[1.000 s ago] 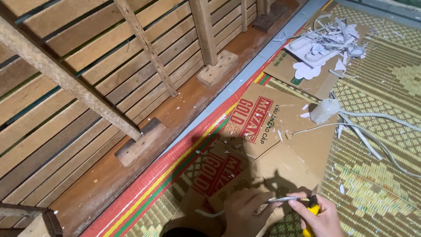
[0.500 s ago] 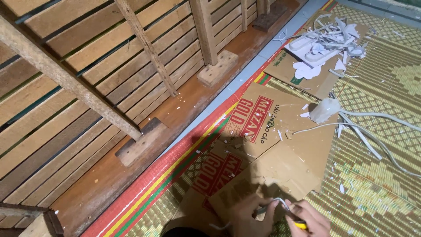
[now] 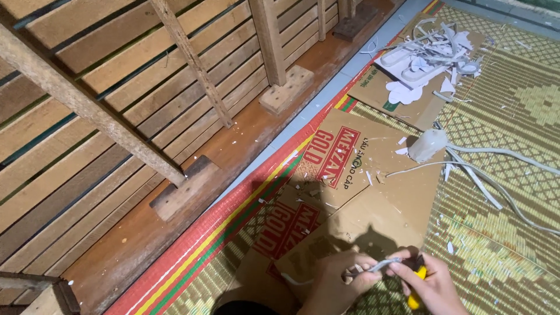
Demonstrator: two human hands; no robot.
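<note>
Strip, thin, pale grey and flexible, lies at the bottom edge of the view, pinched between both hands above the cardboard. The left hand curls its fingers around the strip's near end; the right hand pinches its far end with thumb and forefinger pressed together, while the other fingers close on a yellow-handled cutter. The flattened brown cardboard bears red rectangular labels with pale lettering and rests on a woven green-and-yellow mat with a red, yellow and green striped border. White offcuts sit piled on another cardboard piece at top right. Long white strips trail from a pale lump. Slatted wooden planks fill the left.
</note>
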